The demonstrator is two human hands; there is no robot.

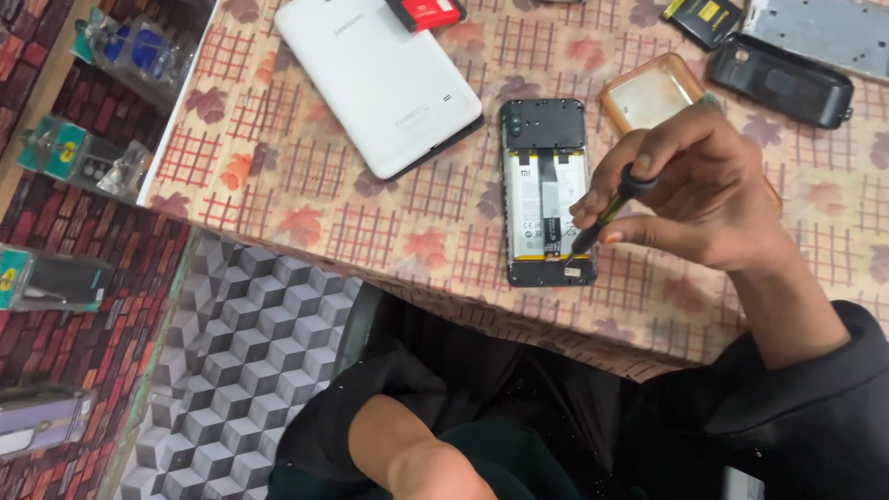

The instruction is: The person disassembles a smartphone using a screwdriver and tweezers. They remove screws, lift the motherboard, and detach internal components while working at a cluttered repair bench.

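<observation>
An opened phone (537, 176) lies face down near the table's front edge, its back cover off and its battery and boards showing. My right hand (690, 190) holds a small black screwdriver (607, 211) with the tip set on the phone's lower right corner. My left forearm (417, 454) rests down by my lap, below the table; the hand itself is cut off at the frame's bottom edge.
A white tablet (375, 79) lies face down at the back left. An orange-rimmed clear case (648, 93), a black phone cover (782, 79), a grey metal frame (824, 28) and a red box (426, 11) sit along the back. Packaged items (79, 153) hang at left.
</observation>
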